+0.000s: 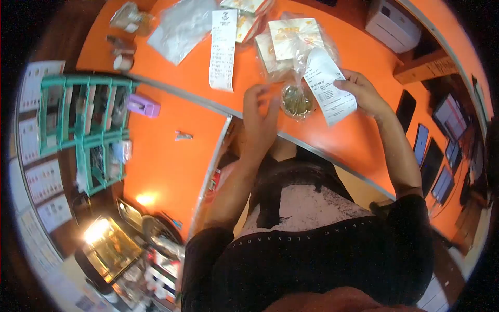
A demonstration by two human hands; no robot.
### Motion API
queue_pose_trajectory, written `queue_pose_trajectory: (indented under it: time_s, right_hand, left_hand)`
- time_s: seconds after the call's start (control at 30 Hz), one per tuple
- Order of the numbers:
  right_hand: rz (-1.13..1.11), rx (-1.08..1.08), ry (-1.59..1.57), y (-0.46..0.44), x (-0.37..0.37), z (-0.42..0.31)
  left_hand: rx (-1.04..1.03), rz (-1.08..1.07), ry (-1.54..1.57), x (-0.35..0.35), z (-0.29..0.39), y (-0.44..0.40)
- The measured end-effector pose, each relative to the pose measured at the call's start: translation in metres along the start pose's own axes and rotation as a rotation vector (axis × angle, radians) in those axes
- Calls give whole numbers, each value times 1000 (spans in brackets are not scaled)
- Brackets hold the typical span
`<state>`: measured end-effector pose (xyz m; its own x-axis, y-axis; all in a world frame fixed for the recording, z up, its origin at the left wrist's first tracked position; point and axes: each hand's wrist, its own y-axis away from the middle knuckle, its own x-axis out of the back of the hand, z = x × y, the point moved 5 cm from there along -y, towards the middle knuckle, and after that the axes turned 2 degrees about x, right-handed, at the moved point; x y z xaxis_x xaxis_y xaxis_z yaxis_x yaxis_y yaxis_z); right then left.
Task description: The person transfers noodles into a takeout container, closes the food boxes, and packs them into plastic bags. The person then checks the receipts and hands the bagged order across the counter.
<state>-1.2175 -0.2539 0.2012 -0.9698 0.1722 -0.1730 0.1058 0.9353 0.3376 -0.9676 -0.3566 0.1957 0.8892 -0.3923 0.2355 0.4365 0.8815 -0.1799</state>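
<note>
My right hand (362,92) pinches the edge of a printed paper receipt (325,86) between thumb and fingers. The receipt hangs over a clear plastic bag (304,65) containing white food boxes with orange print (293,39). At the bag's lower end sits a round clear cup (297,101) with greenish-brown contents, wrapped in plastic. My left hand (260,112) is raised just left of this cup, slightly blurred, with thumb and fingers apart and nothing visible between them. A second, longer receipt (223,49) lies farther left, overlapping an unfilled clear plastic bag (184,28).
Another bagged box (248,21) lies at the back. On the left are a purple stapler-like object (143,106), a small clip-like item (183,136) and green plastic racks (83,112). Several phones and tablets (421,143) line the right side. The orange counter (171,166) has a metal edge.
</note>
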Motion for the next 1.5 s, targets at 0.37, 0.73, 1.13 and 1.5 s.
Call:
queue_pose_trajectory:
  time_s: [0.37, 0.73, 1.13, 1.5]
  right_hand:
    - [51, 103, -15, 14, 8, 8]
    - [-116, 16, 69, 25, 6, 23]
    - [-132, 43, 6, 35, 0, 23]
    - [-33, 70, 76, 32, 19, 44]
  left_hand:
    - [-143, -203, -334, -44, 56, -99]
    - [-123, -461, -354, -45, 51, -132]
    - [-47, -398, -283, -45, 56, -125]
    - [-5, 209, 174, -49, 30, -69]
